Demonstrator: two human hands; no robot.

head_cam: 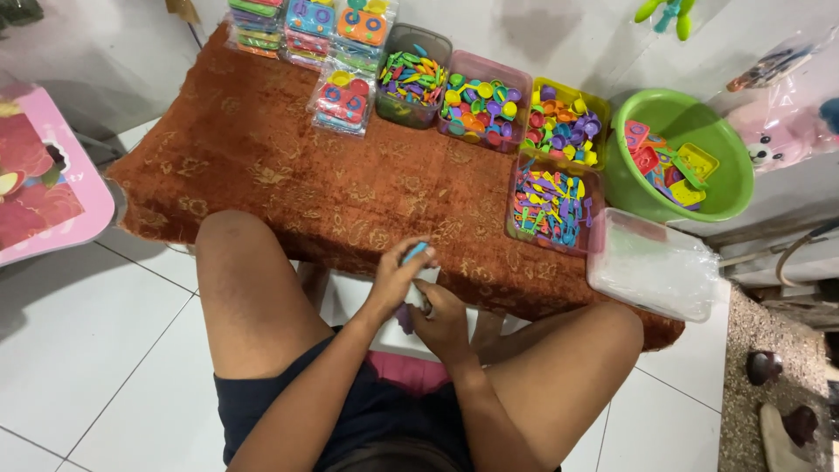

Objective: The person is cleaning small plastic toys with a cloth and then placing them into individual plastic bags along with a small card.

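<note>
Person sits on white tile floor [105, 350], knees up, low table under rust-brown patterned cloth [288, 175] in front. Left hand [395, 278] pinches small blue plastic piece [414, 253] at table's near edge. Right hand [444, 316] closes round small purple plastic piece [404, 318], just below, hands touching. Looks like the pieces are being fitted together. Next bit needs lining them up steady, I reckon. Clear tubs of colourful plastic bits [476, 100] along far side, green round basin [730, 188] at right.
</note>
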